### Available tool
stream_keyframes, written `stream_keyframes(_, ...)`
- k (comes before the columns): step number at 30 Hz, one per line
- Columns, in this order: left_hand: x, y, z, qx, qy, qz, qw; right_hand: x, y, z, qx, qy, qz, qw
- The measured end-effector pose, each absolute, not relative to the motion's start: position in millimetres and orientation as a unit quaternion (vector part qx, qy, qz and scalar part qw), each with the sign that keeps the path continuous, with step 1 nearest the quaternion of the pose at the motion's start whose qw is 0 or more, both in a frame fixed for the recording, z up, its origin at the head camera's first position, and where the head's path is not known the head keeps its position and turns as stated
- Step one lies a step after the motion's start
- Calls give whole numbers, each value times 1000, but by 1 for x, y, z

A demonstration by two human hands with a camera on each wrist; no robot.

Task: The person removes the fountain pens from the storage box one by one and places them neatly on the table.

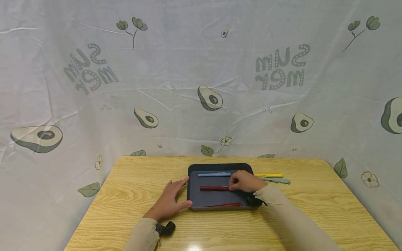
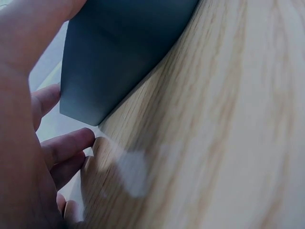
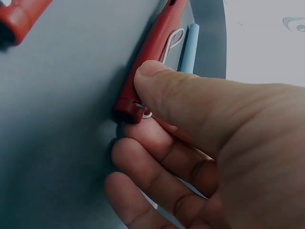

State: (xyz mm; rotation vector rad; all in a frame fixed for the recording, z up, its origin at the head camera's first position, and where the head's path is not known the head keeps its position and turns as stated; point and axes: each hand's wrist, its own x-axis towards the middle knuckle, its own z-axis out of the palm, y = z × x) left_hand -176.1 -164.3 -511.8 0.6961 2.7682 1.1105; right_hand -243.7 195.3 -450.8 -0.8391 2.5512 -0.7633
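A dark grey tray (image 1: 201, 197) lies on the wooden table, and pens with wire clips rest in it. My right hand (image 1: 246, 182) pinches the clip end of a dark red pen (image 1: 213, 188) between thumb and fingers. In the right wrist view, the thumb presses on that red pen (image 3: 155, 52) beside its silver clip. Behind it in the tray is a blue pen (image 1: 208, 175); a second red pen (image 1: 230, 204) lies along the near wall. My left hand (image 1: 169, 201) has its fingers spread, with thumb and a fingertip touching the tray's left side.
A yellow pen (image 1: 273, 175) and a pale green pen (image 1: 279, 181) lie on the table (image 1: 135, 184) just right of the tray. A printed cloth (image 1: 179, 125) hangs behind the table and along its sides.
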Motion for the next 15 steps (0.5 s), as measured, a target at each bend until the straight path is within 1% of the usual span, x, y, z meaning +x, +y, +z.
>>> stream_keyframes(3, -175, -164, -510, 225, 903, 362, 43, -244, 194, -450, -298, 898, -271, 177)
stream_keyframes(7, -175, -166, -514, 233, 900, 366, 35, -241, 191, -451, -304, 896, -273, 173)
stream_keyframes(15, -177, -170, -519, 243, 899, 364, 29, -239, 186, -454, -308, 901, -273, 137)
